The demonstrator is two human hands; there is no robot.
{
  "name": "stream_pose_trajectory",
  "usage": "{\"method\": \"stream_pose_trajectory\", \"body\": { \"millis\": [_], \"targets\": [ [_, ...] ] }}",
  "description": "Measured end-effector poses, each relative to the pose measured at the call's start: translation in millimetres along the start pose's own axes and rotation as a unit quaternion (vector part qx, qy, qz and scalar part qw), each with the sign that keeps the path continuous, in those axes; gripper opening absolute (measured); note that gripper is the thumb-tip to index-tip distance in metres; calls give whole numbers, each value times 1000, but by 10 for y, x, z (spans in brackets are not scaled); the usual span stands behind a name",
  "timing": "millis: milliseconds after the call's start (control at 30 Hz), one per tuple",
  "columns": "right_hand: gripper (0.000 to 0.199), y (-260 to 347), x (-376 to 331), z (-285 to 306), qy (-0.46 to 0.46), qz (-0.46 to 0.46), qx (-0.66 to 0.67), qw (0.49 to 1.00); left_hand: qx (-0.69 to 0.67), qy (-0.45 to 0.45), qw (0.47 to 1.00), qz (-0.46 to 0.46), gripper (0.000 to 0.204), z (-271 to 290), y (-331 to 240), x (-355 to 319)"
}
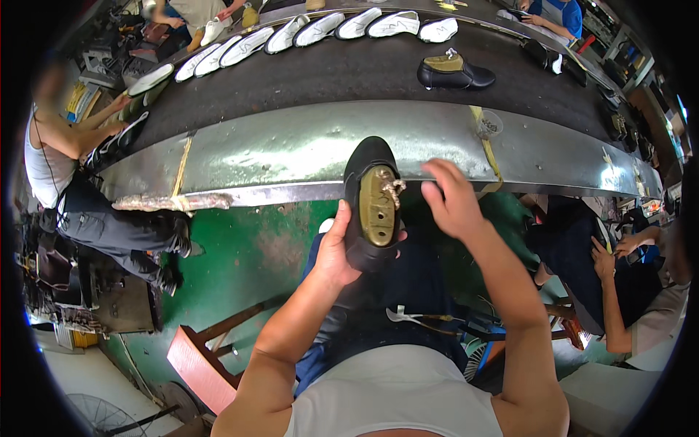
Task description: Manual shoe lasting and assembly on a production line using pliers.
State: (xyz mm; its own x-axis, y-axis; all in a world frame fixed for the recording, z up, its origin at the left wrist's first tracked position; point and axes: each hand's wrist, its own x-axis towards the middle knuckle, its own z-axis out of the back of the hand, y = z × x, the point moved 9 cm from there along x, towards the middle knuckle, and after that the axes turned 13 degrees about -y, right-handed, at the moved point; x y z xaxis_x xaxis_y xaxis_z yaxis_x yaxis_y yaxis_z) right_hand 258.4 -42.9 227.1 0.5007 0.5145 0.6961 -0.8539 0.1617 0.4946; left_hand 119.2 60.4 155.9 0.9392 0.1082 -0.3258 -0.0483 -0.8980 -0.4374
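My left hand (339,247) is wrapped round a black shoe (360,156) in front of my lap, toe pointing away from me. Inside the shoe sits an olive-coloured shoe last (375,211) with two holes in its top and a knotted pale cord (394,187) on its right side. My right hand (451,197) hovers to the right of the shoe, apart from it, fingers spread and holding nothing. Across my lap lies a long metal-tipped hand tool (422,317), its kind unclear.
Beyond a metal ledge (291,149) runs a dark conveyor belt (328,80). It carries white shoe pieces (320,29) in a row and another black shoe on a last (455,73). Co-workers sit at the left (54,153) and right (648,291). A reddish stool (200,368) stands lower left.
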Motion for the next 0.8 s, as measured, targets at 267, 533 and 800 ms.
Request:
{"method": "stream_pose_trajectory", "body": {
  "millis": [267, 533, 800],
  "targets": [
    [60, -1125, 264, -263, 41, 2, -214, 976, 18, -41, 998, -52, 69, -172, -759, 1155],
    [59, -1005, 371, -358, 45, 11, -186, 981, 393, -182, 868, -244, 71, -193, -2420, 3325],
    [63, -1125, 391, -298, 80, -32, -199, 976, 613, -197, 691, -329, 67, -420, -2307, 3752]
  ]
}}
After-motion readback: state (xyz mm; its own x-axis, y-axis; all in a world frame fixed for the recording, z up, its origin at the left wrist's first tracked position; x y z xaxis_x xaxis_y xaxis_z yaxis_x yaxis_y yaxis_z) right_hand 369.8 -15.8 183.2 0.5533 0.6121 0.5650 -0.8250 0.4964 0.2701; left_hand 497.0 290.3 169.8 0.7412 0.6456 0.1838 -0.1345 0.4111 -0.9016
